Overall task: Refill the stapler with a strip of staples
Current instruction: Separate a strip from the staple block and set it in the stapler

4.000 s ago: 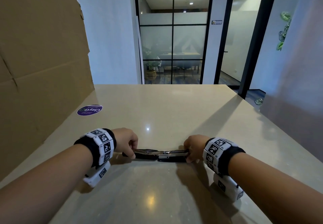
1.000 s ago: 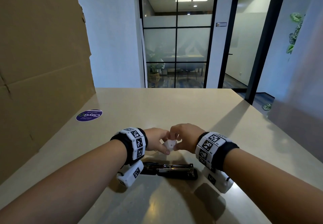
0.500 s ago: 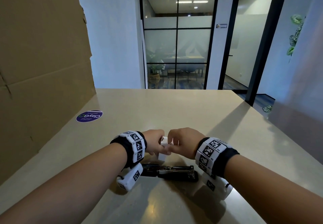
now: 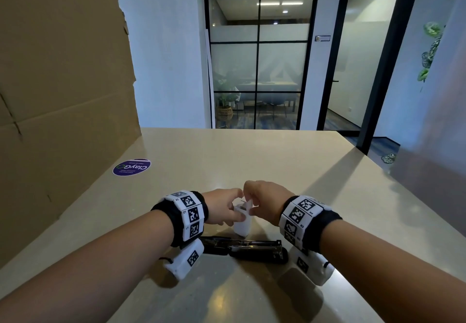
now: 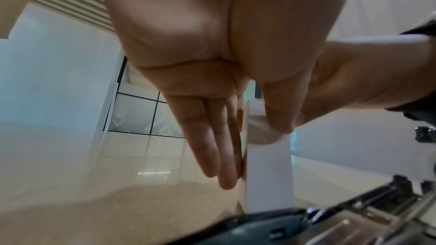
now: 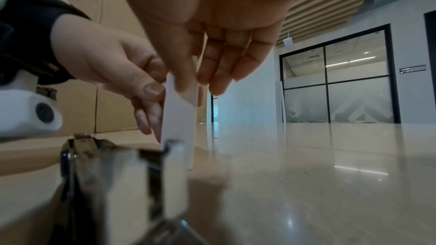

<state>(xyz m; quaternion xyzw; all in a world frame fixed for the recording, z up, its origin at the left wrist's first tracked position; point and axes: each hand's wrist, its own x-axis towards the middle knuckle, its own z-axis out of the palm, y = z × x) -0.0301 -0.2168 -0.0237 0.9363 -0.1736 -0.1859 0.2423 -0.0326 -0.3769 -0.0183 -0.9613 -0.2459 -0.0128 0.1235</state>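
Note:
The black stapler (image 4: pixel 247 248) lies opened flat on the beige table (image 4: pixel 252 161), its metal staple channel facing up, close to me between my wrists. Just beyond it a small white staple box (image 4: pixel 242 224) stands upright, its bottom near the table. My left hand (image 4: pixel 233 211) grips the box's sides between thumb and straight fingers (image 5: pixel 212 146). My right hand (image 4: pixel 252 203) pinches the flap at the top of the box (image 6: pixel 181 118). No staple strip shows. In the right wrist view the stapler (image 6: pixel 106 174) is a blur in front.
A tall cardboard sheet (image 4: pixel 63 83) stands along the table's left side. A round purple sticker (image 4: pixel 131 167) lies on the table near it. The table's right edge (image 4: pixel 393 184) drops off toward a glass door.
Four seconds ago both hands held the stapler's two ends. It now lies alone on the table, and both hands hold the white box, which has come upright with its top flap lifted.

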